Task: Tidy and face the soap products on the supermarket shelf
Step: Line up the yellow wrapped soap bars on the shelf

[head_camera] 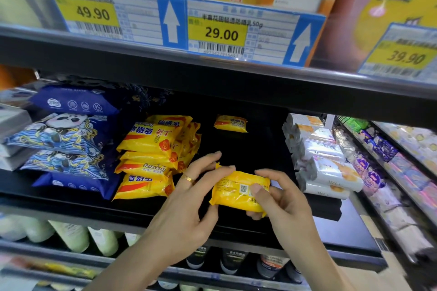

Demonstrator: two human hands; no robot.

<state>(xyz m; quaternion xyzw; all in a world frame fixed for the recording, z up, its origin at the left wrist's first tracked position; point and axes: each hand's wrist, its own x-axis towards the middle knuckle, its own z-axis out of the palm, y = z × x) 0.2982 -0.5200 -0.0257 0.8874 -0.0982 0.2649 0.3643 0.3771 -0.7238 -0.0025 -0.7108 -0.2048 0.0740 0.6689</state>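
Yellow soap bar [238,192], wrapped, held in front of the black shelf [248,149] at its front edge, printed back with a QR code facing up. Gripped from both ends: left hand [189,198], ring on one finger, with fingers curled over the far left end and thumb under the near left corner; right hand [281,198] with thumb pressed on the top face beside the QR code and fingers wrapped underneath. Just left of the held bar, a stack of yellow soap bars [153,156], several deep, labels facing different ways, some upside down. One lone yellow bar [230,123] standing far back on the shelf, well apart from the stack. Further left, blue panda-print packs [63,139] piled flat. To the right, white wrapped soaps [324,160] stacked in a row. Above, price tags [217,33] reading 49.90, 29.00 and 39.90 on the upper shelf rail. Below, bottles [78,238] on the lower shelf, partly blurred.
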